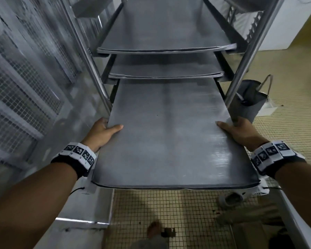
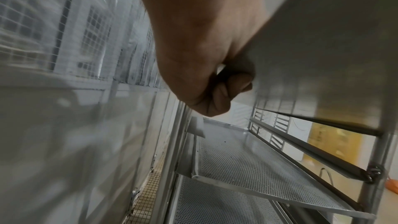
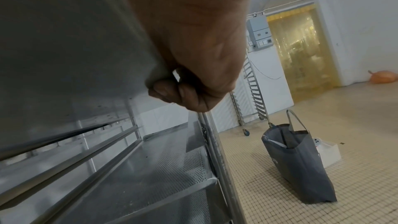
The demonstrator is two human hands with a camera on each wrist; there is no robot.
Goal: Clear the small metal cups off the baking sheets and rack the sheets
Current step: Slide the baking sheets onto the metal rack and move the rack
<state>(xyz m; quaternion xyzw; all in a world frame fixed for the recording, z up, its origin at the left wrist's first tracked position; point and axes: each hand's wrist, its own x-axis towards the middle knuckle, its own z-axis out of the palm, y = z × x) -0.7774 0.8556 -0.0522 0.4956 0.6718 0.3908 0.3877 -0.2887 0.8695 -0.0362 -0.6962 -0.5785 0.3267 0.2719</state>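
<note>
A bare grey baking sheet [image 1: 169, 133] sticks halfway out of the metal rack [image 1: 244, 69], its far end between the side rails. My left hand [image 1: 104, 131] grips the sheet's left edge, thumb on top, fingers [image 2: 224, 89] curled under it. My right hand [image 1: 239, 130] grips the right edge the same way, fingers [image 3: 172, 91] curled beneath the sheet [image 3: 75, 48]. Two more bare sheets [image 1: 162, 38] sit on the rails above. No metal cups are in view.
Perforated trays [image 2: 247, 161] lie on lower rails of the rack. A mesh-panelled wall [image 1: 25, 83] runs close on the left. A grey tote bag [image 3: 301, 163] stands on the tiled floor right of the rack. A second empty rack [image 3: 254, 94] stands farther back.
</note>
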